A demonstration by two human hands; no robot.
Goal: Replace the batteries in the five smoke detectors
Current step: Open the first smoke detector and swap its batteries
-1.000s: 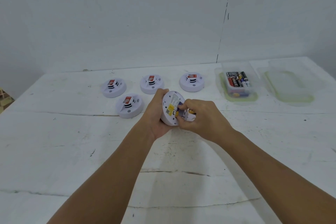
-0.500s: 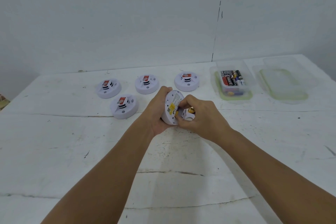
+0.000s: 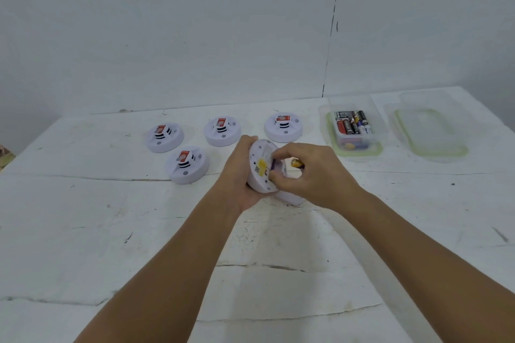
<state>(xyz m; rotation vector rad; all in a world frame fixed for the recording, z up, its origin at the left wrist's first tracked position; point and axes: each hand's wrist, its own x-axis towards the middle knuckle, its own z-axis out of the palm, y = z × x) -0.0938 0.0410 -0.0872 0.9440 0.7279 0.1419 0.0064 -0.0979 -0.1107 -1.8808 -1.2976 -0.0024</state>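
1. The held smoke detector is above the table, near its centre, tilted on edge with its underside, bearing a yellow label, turned toward the right hand.
2. The left hand grasps the detector body, fingers curled round its far rim.
3. The right hand's grip is clenched on small parts at the compartment. A yellow-tipped battery projects from between its fingers, and a purple object sits at the compartment mouth; whether that is a second battery cannot be told.
4. Change: compared with a second ago, the yellow tip stands further clear of the detector body. Judgement: an old cell is coming out; extraction is under way, not complete.
5. A white piece, probably the detached cover, lies under the right hand.
6. Four other detectors sit face up on the table to the left and beyond, apparently untouched.
7. An open clear container of batteries stands to the right, its lid beside it.
8. Judgement: task is at an early stage.
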